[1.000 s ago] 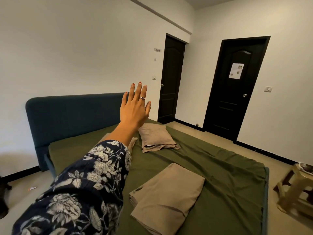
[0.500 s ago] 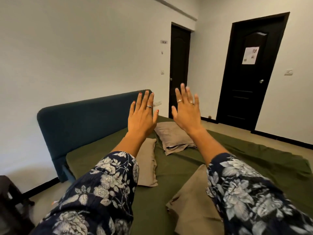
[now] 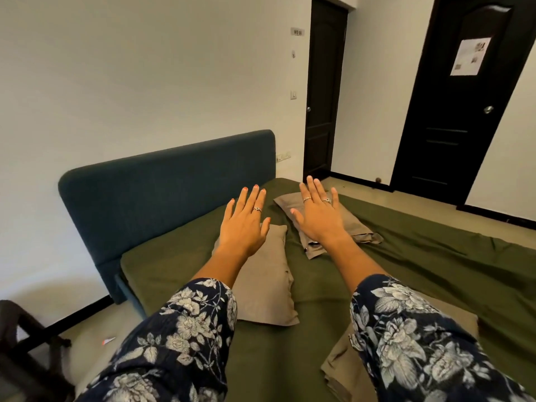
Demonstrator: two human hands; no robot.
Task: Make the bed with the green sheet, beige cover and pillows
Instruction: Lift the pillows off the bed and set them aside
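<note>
Pillows [image 3: 262, 274] lie loose mid-bed on the green sheet [image 3: 435, 265], long axes toward the headboard [image 3: 162, 198]; left hand [image 3: 243, 227] and right hand [image 3: 319, 219] hover above them, fingers spread, empty.

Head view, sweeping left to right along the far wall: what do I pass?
Teal headboard → wall switch → narrow dark door → wide dark door with a paper notice.
</note>
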